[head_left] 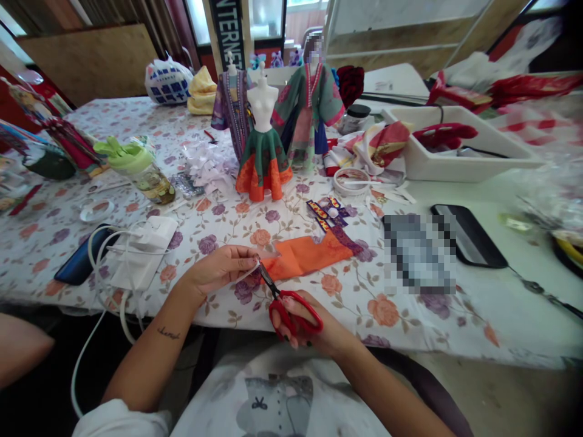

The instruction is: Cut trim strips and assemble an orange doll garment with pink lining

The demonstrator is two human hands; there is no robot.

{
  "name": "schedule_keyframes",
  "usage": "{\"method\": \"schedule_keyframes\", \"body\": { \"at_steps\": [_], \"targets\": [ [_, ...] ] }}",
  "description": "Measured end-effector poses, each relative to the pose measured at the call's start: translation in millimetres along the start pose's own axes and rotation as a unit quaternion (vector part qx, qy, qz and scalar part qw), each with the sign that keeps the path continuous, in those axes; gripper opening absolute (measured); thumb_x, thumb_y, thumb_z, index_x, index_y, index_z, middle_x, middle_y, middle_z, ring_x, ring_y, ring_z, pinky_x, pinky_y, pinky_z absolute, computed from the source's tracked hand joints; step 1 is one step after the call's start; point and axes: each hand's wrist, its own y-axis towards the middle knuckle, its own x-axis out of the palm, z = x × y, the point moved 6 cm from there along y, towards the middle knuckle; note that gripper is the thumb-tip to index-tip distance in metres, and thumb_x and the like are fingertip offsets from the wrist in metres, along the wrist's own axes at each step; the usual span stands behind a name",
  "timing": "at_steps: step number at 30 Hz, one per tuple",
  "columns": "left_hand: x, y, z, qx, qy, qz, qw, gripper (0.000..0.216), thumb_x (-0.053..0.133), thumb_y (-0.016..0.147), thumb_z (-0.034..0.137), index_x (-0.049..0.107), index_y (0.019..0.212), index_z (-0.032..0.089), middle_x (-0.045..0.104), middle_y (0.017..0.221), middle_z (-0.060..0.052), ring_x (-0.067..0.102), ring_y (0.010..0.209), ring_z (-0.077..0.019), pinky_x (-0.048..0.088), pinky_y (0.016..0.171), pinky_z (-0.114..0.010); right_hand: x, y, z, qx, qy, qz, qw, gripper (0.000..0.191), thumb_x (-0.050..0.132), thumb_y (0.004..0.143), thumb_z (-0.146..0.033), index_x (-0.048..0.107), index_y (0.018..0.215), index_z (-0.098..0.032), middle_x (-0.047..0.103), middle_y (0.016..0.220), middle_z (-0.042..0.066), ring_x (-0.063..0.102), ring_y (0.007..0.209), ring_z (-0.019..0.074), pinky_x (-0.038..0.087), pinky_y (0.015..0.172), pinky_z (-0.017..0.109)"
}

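Observation:
My right hand (304, 332) grips red-handled scissors (291, 306), with the blades pointing up-left at the near edge of an orange cloth piece (303, 256). My left hand (221, 267) pinches a thin white strip (248, 271) right at the blade tips, at the cloth's left end. The orange cloth lies flat on the flowered tablecloth (392, 309), with a purple patterned trim (328, 213) at its far end. A white dress-form doll (263, 142) in a green and orange skirt stands behind it.
A dressed doll (308, 106) stands behind the form. A green-lidded jar (141, 170), a white charger with cable (139, 252) and a dark phone (79, 264) lie left. A tape roll (350, 181), white tray (455, 158) and black tablet (469, 233) are right.

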Motion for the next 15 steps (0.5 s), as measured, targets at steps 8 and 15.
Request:
{"method": "schedule_keyframes", "body": {
  "at_steps": [8, 15],
  "targets": [
    [5.1, -3.9, 2.8, 0.021, 0.059, 0.015, 0.998, 0.025, 0.077, 0.070, 0.027, 0.071, 0.090, 0.013, 0.069, 0.083, -0.005, 0.060, 0.070, -0.0110, 0.048, 0.072, -0.024, -0.8, 1.6, -2.2, -0.011, -0.007, 0.027, 1.000, 0.048, 0.057, 0.081, -0.059, 0.062, 0.071, -0.012, 0.053, 0.051, -0.001, 0.045, 0.036, 0.0057, 0.021, 0.031, 0.016],
    [7.4, -6.9, 6.5, 0.032, 0.095, 0.041, 0.994, 0.028, 0.078, 0.069, 0.031, 0.072, 0.089, 0.013, 0.070, 0.082, -0.006, 0.059, 0.068, -0.0113, 0.045, 0.067, -0.023, 1.5, 1.2, -3.6, -0.026, 0.002, 0.055, 0.998, 0.047, 0.056, 0.081, -0.059, 0.057, 0.067, -0.014, 0.050, 0.051, -0.002, 0.042, 0.036, 0.0049, 0.016, 0.032, 0.017]
  ]
}}
